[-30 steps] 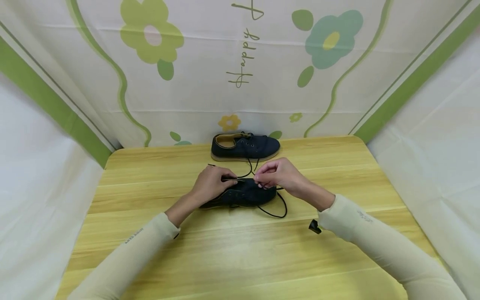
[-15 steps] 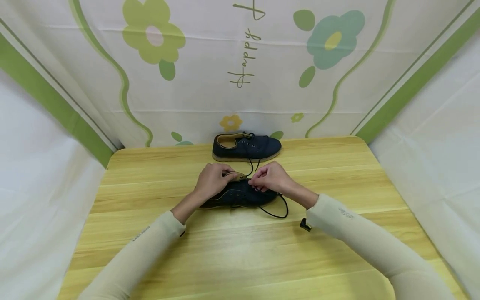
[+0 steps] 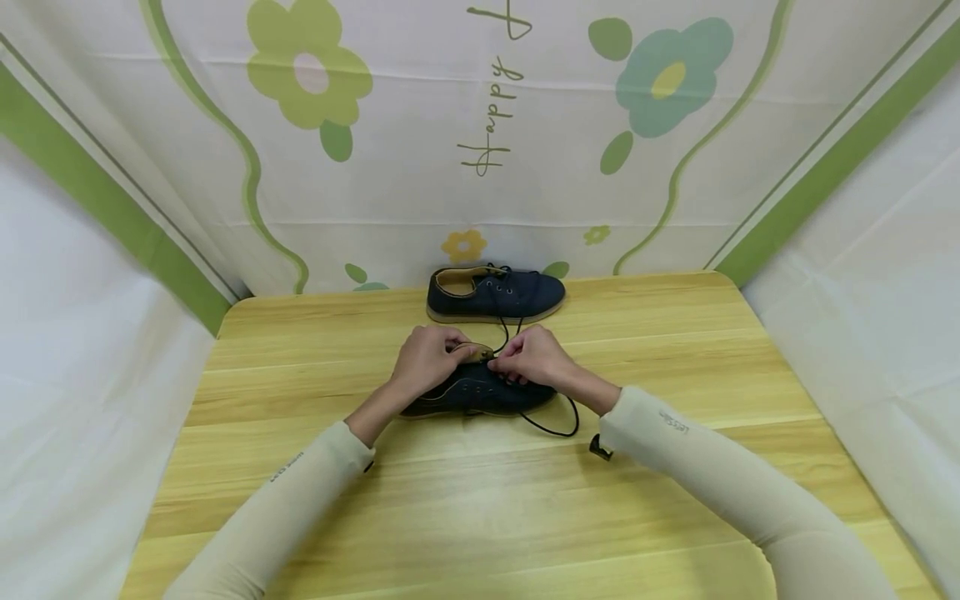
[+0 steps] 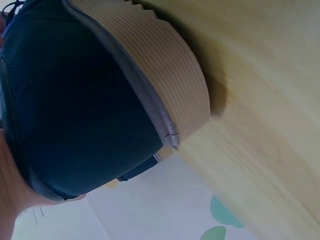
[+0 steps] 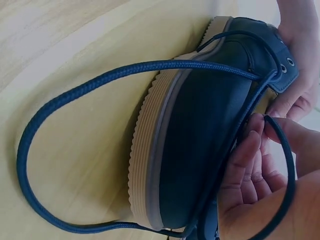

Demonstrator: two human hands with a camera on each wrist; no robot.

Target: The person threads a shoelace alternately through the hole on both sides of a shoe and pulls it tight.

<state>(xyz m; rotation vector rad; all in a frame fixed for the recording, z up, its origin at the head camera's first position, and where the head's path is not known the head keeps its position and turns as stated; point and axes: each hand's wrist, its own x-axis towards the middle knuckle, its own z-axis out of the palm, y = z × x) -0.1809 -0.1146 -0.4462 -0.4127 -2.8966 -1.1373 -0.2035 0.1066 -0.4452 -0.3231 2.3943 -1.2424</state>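
Note:
A dark navy lace-up shoe [image 3: 487, 396] lies on the wooden table with its toe to the right. My left hand [image 3: 423, 360] grips the upper at its opening, where a flap with tan lining [image 3: 472, 353] is turned up. Pinched between my right thumb and forefinger is the end of a dark round shoelace [image 5: 150, 66], close to that flap. My right hand [image 3: 534, 357] hovers over the front of the shoe. From the near eyelets [image 5: 290, 62] the lace runs out in a wide loop beside the sole. The left wrist view shows the heel [image 4: 85, 100] and ribbed tan sole [image 4: 165, 65].
Behind, against the white floral cloth [image 3: 405, 150], stands a matching shoe [image 3: 536, 292] with its laces hanging forward onto the table [image 3: 465, 508]. A small black device [image 3: 600, 447] sits under my right sleeve. White cloth panels border both sides.
My right hand has moved left toward the shoe's opening with the lace end. My left hand has turned up the flap, showing its tan lining.

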